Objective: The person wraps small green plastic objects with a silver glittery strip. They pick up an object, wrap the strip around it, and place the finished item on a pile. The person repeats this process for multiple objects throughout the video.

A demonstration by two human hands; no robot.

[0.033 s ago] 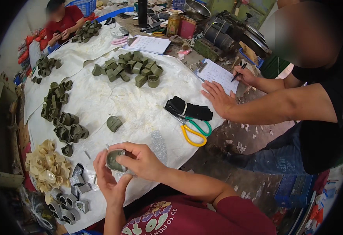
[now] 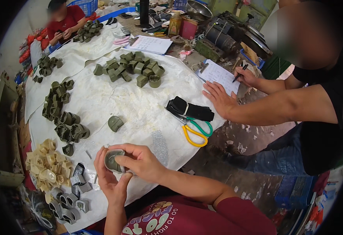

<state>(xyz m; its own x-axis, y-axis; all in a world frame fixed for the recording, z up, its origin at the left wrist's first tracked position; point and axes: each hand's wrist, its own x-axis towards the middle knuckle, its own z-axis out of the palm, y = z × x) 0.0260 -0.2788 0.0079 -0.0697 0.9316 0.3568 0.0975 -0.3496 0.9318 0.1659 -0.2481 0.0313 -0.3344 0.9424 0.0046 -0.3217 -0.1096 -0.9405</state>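
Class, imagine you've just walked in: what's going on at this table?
The person's left hand and right hand hold a cup-shaped olive-green piece, the right thumb at its opening. A single olive-green piece lies ahead on the white sheet, a pile of olive-green pieces beyond it. At the right, a co-worker's hand holds a black pen over a clipped paper. The scissors lie unheld.

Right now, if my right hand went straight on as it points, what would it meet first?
Your right hand would likely meet your left hand, just past the olive-green rounded piece both hold; exact depth is unclear.
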